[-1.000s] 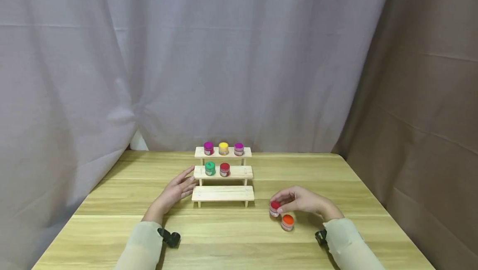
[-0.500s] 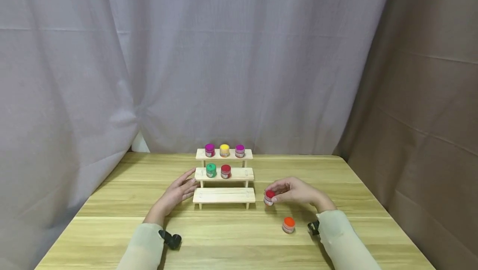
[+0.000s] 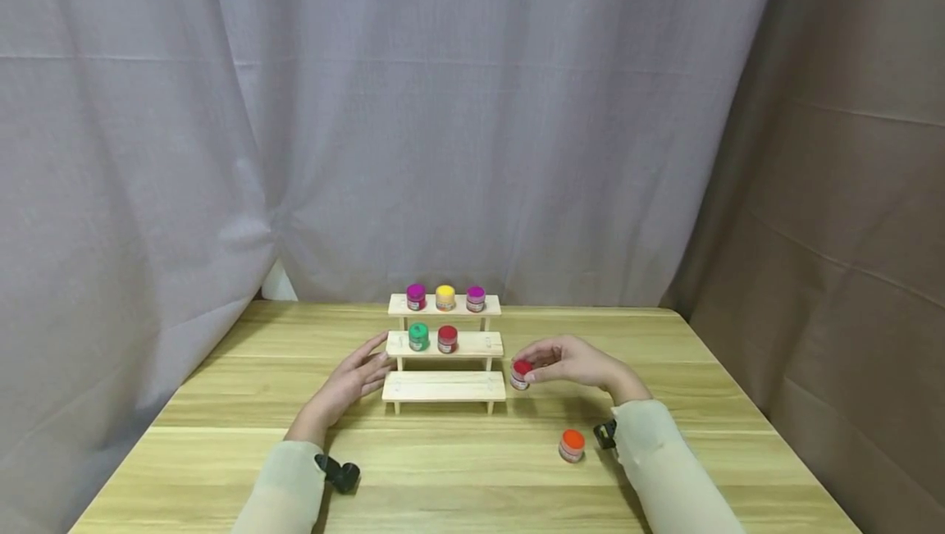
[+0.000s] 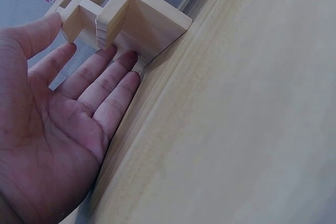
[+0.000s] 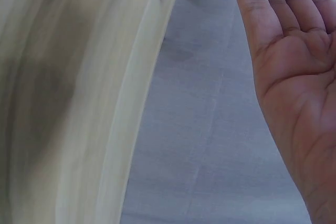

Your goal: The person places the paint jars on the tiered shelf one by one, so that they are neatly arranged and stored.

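Note:
A small red-lidded jar (image 3: pixel 520 375) is pinched in my right hand (image 3: pixel 576 362), raised off the table just right of the three-step wooden stand (image 3: pixel 443 386). In the right wrist view the palm (image 5: pixel 299 87) shows, but the jar does not. My left hand (image 3: pixel 347 386) lies along the stand's left side, fingers extended; in the left wrist view the fingertips (image 4: pixel 128 59) are at the wooden end pieces. On the middle step sit a green jar (image 3: pixel 418 337) and a red jar (image 3: pixel 447 340). The top step bears a purple jar (image 3: pixel 416 298), a yellow jar (image 3: pixel 445 298) and another purple jar (image 3: pixel 476 298).
An orange-lidded jar (image 3: pixel 572 445) stands on the wooden table (image 3: pixel 458 476), in front of the right forearm. Grey curtains (image 3: pixel 472 124) hang behind the table, and a brownish one (image 3: pixel 834 214) hangs to the right.
My right hand has carried the red-lidded jar from beside the orange one, left and away from me, toward the stand. The left hand has stayed at the stand's side.

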